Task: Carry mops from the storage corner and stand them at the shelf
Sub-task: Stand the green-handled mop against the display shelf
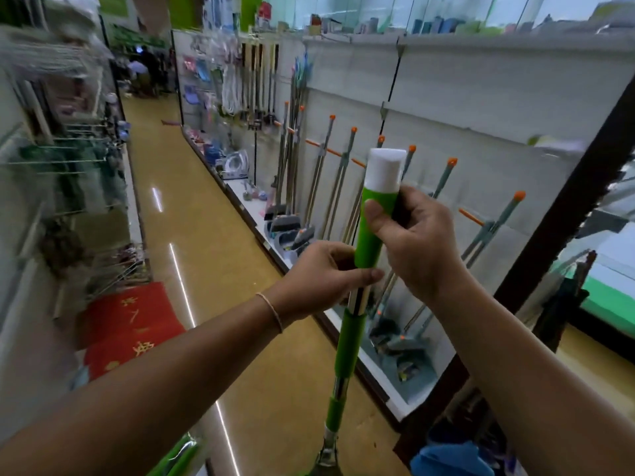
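Shop aisle w/ glossy tan floor (220, 235); white display shelf (446, 108) at right holds grey mops w/ orange tips (343, 166), standing on end. Green-and-chrome mop w/ white end cap (369, 235) is held near-upright, long axis vertical, between person and shelf. Left hand (323, 280) wraps the lower grip; right hand (415, 242) grips just below the cap, fingers curled. Mop head, approx. at bottom edge, is largely out of view. Shelf lies right of both hands; right hand is nearer.

Mop head (324, 467) cut off below — left shelves (51, 149) blurred.
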A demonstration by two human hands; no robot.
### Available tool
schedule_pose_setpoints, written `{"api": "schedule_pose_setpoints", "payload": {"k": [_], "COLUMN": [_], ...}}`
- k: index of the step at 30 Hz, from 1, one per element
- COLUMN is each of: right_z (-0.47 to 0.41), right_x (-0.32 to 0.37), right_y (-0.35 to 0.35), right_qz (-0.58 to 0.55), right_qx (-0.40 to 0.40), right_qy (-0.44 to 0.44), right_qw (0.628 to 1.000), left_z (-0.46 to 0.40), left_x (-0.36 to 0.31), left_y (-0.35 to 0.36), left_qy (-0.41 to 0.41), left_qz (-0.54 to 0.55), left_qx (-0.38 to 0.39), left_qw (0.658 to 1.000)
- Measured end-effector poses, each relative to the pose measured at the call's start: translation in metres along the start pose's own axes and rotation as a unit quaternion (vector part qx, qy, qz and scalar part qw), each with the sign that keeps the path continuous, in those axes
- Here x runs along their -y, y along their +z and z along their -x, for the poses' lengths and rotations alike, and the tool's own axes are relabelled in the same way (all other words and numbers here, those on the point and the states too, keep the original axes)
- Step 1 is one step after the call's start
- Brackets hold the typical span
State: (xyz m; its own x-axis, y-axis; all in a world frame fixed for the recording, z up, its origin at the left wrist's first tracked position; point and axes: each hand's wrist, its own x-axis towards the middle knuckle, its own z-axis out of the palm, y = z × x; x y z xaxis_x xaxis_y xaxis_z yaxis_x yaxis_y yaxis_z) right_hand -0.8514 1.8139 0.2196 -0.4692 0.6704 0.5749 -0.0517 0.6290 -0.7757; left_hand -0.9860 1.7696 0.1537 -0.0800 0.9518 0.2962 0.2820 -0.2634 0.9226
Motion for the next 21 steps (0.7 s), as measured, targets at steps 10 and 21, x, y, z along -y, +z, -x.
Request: {"api": "schedule_pose_setpoints", "payload": {"k": [10, 21], "right_z": [-0.082, -0.163], "right_x": [-0.036, -0.083], "right_y": [0.052, 0.095], "right_qz": [-0.086, -0.254], "right_qx": [0.089, 0.285], "right_qy": [-0.024, -0.017], "right_qw": [0.992, 0.924], "left_z": [-0.031, -0.055], "left_x": [0.025, 0.053], "left_y": [-0.055, -0.087], "left_qy": [-0.047, -0.125], "left_qz": [0.025, 0.028], "left_qx": [-0.116, -0.290], "left_qw": [0.992, 0.948]}}
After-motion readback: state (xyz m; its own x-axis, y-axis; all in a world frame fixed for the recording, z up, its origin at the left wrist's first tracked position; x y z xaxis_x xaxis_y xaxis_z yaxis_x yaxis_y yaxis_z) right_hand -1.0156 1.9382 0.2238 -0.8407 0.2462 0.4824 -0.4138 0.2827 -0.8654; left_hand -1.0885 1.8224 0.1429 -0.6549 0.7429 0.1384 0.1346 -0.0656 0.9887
